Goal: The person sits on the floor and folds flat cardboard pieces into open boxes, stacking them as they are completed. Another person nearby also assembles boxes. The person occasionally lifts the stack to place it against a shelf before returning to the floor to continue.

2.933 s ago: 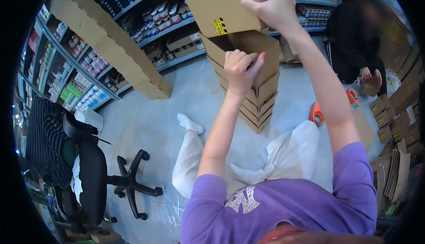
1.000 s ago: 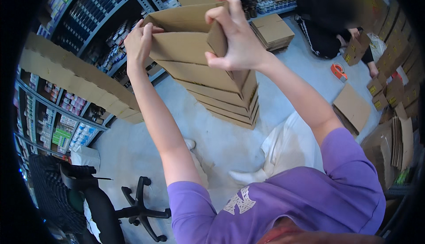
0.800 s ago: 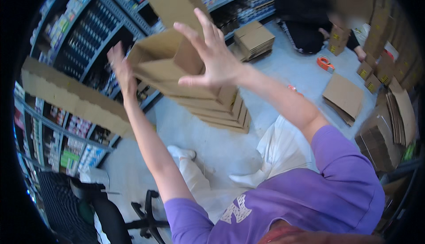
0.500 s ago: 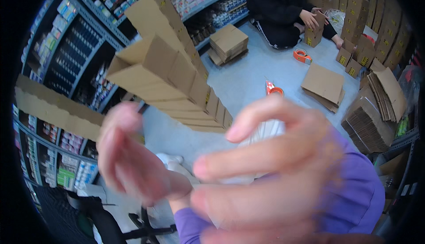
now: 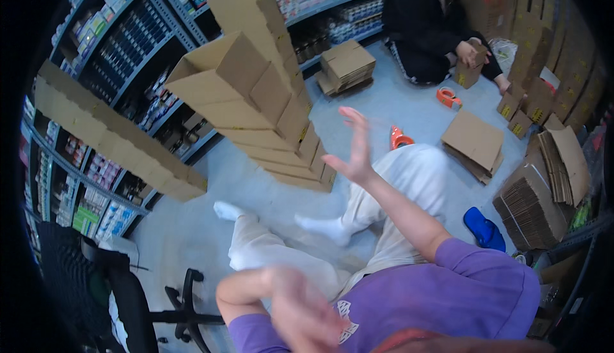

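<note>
My right hand [image 5: 355,148] is raised over my bent knee, fingers apart and nothing in it. Beyond it on the floor lies an orange tape dispenser [image 5: 401,138]. My left hand [image 5: 306,318] is bent in close to my purple shirt and smeared by motion, so its fingers cannot be made out. In front of my legs rises a stack of open cardboard boxes [image 5: 275,122], with a second tall stack [image 5: 246,7] behind it. Neither hand touches a box.
A co-worker [image 5: 422,30] sits on the floor holding a small box [image 5: 471,71]. Flattened cardboard [image 5: 473,138], a bundled stack [image 5: 531,206] and a blue slipper [image 5: 484,228] lie at right. A box row [image 5: 115,135] and office chair [image 5: 185,314] stand left, before shelves [image 5: 128,46].
Both hands have come away from close before the camera: the right outward over the knee, the left down toward my chest. My legs now show, and the view has shifted slightly.
</note>
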`<state>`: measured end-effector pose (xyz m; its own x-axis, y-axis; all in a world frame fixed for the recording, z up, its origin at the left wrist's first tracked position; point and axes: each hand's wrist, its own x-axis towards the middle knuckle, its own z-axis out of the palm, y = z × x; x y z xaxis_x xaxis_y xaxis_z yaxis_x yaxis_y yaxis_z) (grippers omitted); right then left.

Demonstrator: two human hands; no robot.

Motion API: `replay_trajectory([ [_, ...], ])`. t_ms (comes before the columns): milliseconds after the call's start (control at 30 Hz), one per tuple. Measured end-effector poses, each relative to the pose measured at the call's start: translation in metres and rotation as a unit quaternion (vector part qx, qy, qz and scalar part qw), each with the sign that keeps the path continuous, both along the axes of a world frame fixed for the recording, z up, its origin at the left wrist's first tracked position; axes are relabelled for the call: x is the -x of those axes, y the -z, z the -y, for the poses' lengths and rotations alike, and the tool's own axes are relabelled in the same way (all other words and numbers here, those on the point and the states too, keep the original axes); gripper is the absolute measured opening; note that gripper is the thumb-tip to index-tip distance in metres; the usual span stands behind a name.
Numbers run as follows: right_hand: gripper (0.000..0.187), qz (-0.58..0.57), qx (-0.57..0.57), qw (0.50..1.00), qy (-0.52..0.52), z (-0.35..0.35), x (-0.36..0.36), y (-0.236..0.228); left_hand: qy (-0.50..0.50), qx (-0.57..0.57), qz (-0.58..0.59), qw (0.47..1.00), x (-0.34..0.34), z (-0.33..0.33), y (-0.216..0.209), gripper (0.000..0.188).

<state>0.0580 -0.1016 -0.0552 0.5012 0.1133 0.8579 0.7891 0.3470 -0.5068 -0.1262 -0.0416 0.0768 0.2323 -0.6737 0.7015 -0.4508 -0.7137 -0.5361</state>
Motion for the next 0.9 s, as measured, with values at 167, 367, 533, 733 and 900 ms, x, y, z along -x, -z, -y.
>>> replay_trajectory([
  [167, 0.153, -0.131, 0.320, 0.932, -0.106, -0.068, -0.045, 0.112, -0.232, 0.141, 0.157, 0.950, -0.036, -0.166, 0.066, 0.053],
  [367, 0.152, -0.121, 0.399, 0.898, -0.137, -0.102, -0.057, 0.164, -0.226, 0.838, -0.037, 0.495, 0.025, -0.323, 0.211, 0.082],
  [533, 0.140, -0.128, 0.328, 0.927, -0.131, -0.125, -0.082, 0.209, -0.024, 0.889, -0.266, 0.372, -0.052, -0.327, 0.285, 0.095],
  [733, 0.135, -0.126, 0.336, 0.917, -0.174, -0.208, -0.116, 0.174, -0.070, 0.877, -0.230, 0.416, -0.079, -0.425, 0.317, 0.096],
  [900, 0.128, -0.174, 0.251, 0.926, -0.223, -0.263, -0.179, 0.134, -0.033, 0.797, -0.272, 0.538, -0.115, -0.456, 0.259, 0.095],
])
